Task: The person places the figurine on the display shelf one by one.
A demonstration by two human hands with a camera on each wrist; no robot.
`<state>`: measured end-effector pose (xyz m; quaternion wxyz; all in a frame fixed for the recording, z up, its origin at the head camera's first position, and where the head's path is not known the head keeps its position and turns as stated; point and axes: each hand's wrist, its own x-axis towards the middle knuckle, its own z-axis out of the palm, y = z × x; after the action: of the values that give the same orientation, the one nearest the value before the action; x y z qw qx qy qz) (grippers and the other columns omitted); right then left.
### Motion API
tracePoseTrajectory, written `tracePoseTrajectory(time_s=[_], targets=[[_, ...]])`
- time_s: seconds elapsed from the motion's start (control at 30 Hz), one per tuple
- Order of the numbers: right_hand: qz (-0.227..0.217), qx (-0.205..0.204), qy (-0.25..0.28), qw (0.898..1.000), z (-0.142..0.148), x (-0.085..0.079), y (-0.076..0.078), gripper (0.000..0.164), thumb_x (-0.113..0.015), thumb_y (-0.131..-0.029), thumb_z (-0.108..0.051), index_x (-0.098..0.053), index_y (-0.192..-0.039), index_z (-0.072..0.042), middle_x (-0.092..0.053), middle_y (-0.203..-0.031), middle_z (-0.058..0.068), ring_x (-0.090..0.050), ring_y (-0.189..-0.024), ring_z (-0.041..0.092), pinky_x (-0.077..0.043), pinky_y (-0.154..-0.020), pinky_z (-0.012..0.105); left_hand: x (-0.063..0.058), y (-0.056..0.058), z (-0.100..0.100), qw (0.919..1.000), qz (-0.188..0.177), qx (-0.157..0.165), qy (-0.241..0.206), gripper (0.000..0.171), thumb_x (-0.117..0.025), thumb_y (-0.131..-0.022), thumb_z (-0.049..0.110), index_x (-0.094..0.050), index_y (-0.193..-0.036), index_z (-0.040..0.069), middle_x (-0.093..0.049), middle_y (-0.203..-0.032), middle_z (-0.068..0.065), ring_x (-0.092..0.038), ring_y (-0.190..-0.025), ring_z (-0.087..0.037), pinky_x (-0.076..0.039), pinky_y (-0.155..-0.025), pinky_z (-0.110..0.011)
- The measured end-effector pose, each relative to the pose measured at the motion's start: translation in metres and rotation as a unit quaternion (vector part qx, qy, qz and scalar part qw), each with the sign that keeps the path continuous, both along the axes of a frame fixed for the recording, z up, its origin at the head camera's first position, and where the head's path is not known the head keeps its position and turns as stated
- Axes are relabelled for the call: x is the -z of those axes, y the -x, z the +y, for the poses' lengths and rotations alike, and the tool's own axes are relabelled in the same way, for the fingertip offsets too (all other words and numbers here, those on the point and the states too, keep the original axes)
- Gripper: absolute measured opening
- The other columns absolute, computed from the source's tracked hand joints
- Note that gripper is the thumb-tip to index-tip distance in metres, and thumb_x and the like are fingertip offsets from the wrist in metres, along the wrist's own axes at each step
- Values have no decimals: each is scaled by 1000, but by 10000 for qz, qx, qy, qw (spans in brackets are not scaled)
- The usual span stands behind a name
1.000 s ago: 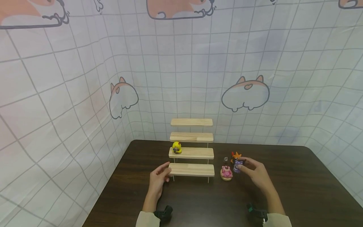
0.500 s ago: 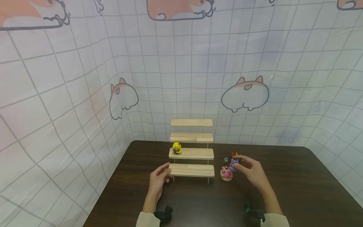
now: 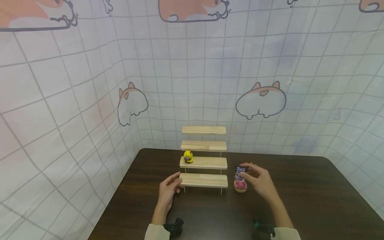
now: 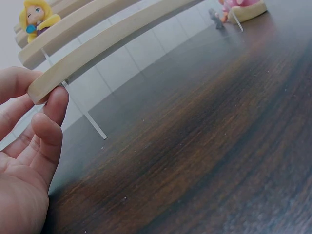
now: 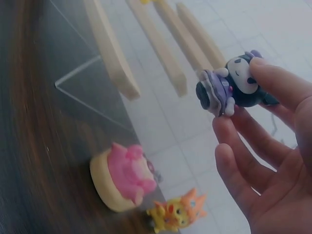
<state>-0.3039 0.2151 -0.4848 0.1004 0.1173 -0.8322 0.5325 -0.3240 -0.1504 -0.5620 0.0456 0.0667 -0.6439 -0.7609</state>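
My right hand [image 3: 261, 181] pinches a small purple-and-black figurine [image 5: 224, 90] with a white face between thumb and fingers. In the right wrist view it is held above the table, tipped sideways. Overlapping it in the head view is a pink bear figurine [image 3: 240, 186] on a cream base, standing on the table. My left hand [image 3: 168, 189] grips the left end of the lowest board of a stepped wooden display shelf [image 3: 204, 180], as the left wrist view shows. On the second board's left end sits a yellow-haired figurine [image 3: 188, 156].
An orange-and-yellow figurine [image 5: 178, 212] stands behind the pink one, mostly covered by my right hand in the head view. A small grey piece [image 4: 216, 18] lies near the pink figurine. Thin metal legs [image 4: 87, 112] hold the shelf up. Patterned cloth [image 3: 210, 83] surrounds the dark table [image 3: 198, 213].
My right hand has moved left with the purple-and-black figurine, from beside the orange one to over the pink one. My left hand stays at the board's end.
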Motion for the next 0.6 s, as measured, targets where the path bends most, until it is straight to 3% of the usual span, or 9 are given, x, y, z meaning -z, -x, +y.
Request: tracePoseTrajectory(time_s=[0.1, 0.3, 0.43, 0.47, 0.6], targets=[[40, -42, 23, 10000, -7, -1, -1, 36, -73, -96, -30, -70, -127, -13, -74, -106, 11, -69, -96, 19, -52, -87, 35, 1, 1, 0, 10000, 8, 1, -13, 39, -73, -95, 12, -68, -132, 3, -72, -92, 1, -65, -71, -11, -49, -56, -21], [75, -37, 115, 9999, -25, -3, -2, 37, -76, -94, -31, -70, -127, -15, -75, -104, 5, -68, -96, 13, -51, -92, 32, 1, 0, 0, 10000, 58, 4, -2, 40, -72, -95, 14, -67, -133, 2, -72, -93, 2, -64, -70, -11, -49, -56, -21], [148, -115, 340, 9992, -36, -3, -2, 34, -76, -93, -29, -71, -124, -16, -76, -103, 8, -69, -90, 11, -56, -79, 28, -1, -1, 0, 10000, 55, 6, -18, 41, -72, -95, 14, -66, -134, 2, -72, -93, 2, -64, -70, -10, -49, -56, -21], [119, -156, 428, 9989, -38, -3, -3, 34, -76, -93, -29, -71, -123, -16, -76, -103, 9, -68, -82, 10, -55, -72, 27, -1, -1, 0, 10000, 40, 7, -19, 41, -72, -95, 14, -66, -134, 2, -72, -93, 2, -64, -70, -10, -49, -56, -21], [-88, -284, 759, 9967, -49, -2, -5, 35, -77, -92, -28, -70, -124, -16, -74, -104, 14, -51, -56, 6, -42, -49, 21, 0, 0, 0, 10000, -10, -5, -29, 40, -72, -95, 13, -66, -134, 3, -72, -93, 2, -63, -71, -10, -49, -56, -21]])
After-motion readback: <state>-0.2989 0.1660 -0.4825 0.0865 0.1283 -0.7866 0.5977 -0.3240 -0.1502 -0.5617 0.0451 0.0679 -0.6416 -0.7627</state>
